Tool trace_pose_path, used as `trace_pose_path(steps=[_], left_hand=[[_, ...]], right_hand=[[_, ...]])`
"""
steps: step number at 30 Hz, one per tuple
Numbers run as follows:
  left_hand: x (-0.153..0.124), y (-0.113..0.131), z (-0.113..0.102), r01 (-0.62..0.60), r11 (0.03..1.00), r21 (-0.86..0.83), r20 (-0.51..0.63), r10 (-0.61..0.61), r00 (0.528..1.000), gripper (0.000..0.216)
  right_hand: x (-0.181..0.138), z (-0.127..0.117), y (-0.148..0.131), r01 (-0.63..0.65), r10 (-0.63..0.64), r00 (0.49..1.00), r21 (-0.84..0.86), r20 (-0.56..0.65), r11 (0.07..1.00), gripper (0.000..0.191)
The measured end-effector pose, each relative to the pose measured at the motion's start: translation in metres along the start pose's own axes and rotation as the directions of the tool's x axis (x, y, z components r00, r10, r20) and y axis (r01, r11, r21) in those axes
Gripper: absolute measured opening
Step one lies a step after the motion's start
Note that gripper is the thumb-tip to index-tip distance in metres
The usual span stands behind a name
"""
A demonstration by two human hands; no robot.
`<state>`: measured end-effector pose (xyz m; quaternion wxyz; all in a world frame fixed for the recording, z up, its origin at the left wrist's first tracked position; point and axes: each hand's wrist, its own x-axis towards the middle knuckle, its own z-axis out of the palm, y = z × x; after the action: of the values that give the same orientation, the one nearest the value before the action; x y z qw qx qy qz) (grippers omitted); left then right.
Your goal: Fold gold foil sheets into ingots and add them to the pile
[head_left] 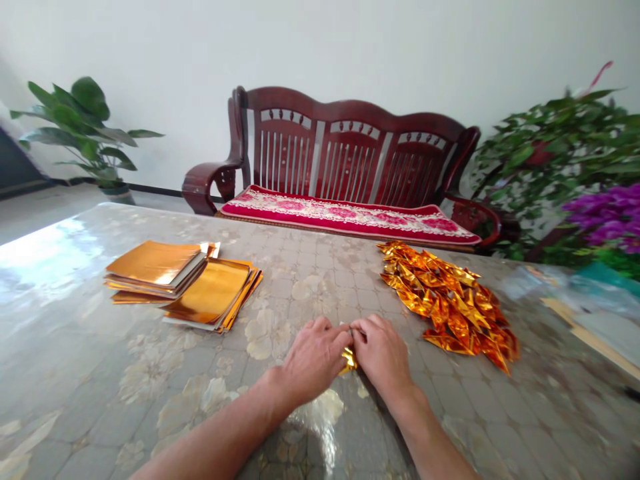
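My left hand (pixel 314 358) and my right hand (pixel 381 352) rest side by side on the table (pixel 125 373), fingers curled down and pressed on a small piece of gold foil paper (pixel 349 361). Only a corner of the foil shows between the two hands. A heap of several folded gold foil pieces (pixel 450 300) lies just beyond and to the right of my right hand. Two stacks of flat gold foil sheets (pixel 185 280) sit further off to the left of my left hand.
The table has a glossy floral cover. A dark wooden bench (pixel 345 160) with a red cushion stands behind it. A potted plant (pixel 85 133) is at the far left, green foliage and purple flowers (pixel 605 213) at the right. Clear plastic wrapping (pixel 595 313) lies at the table's right edge.
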<state>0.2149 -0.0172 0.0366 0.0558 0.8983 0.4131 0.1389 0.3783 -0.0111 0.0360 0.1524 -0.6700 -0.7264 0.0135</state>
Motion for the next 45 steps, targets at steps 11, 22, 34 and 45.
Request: trace_pose_path(steps=[11,22,34,45], left_hand=[[0.000,-0.001,0.002,0.012,1.000,-0.009,-0.008,-0.012,1.000,0.012],[0.001,-0.003,0.006,0.039,0.998,-0.044,0.007,-0.038,0.999,0.022],[0.002,-0.001,0.007,0.139,0.986,-0.097,0.018,-0.138,0.990,0.036],[-0.001,-0.003,0.002,0.085,0.992,-0.089,0.011,-0.084,0.996,0.044]], right_hand=[[-0.009,-0.005,-0.001,0.007,-0.008,0.999,0.030,0.033,1.000,0.028],[-0.014,-0.006,-0.005,0.091,-0.091,0.996,-0.051,0.002,0.995,0.027],[-0.017,-0.009,-0.005,0.087,-0.084,0.994,-0.044,0.073,0.995,0.032],[-0.018,-0.013,0.005,0.071,-0.078,0.995,0.109,0.061,0.991,0.034]])
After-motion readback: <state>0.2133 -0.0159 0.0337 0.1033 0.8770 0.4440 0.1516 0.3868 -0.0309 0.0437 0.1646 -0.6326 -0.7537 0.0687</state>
